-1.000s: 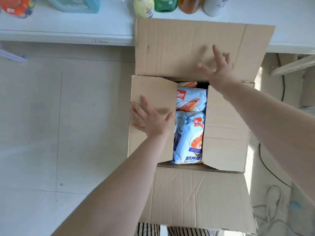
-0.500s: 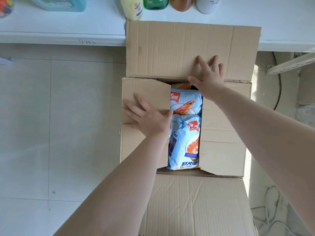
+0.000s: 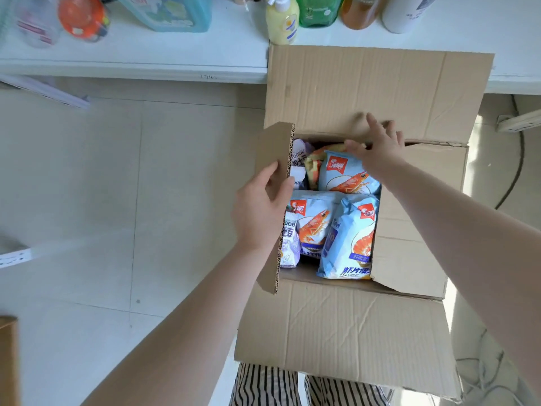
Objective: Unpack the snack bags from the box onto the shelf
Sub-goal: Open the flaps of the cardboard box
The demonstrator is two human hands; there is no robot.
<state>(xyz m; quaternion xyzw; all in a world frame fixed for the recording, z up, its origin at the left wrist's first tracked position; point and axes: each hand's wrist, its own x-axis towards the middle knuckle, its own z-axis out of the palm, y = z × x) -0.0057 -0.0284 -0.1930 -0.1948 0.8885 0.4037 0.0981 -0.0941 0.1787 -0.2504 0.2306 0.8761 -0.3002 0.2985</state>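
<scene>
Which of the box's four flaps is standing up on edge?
The left flap, gripped by the left hand. Its corrugated edge faces the camera, while the far flap, near flap and right flap lie folded open.

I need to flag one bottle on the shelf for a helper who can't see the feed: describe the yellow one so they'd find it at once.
Start at the open cardboard box on the floor and follow its raised far flap to the white shelf behind. At the flap's left corner stands the pale yellow bottle, leftmost in a row of bottles. Its green neighbour and the rest differ in colour; it alone has a white spray-type top.
</scene>
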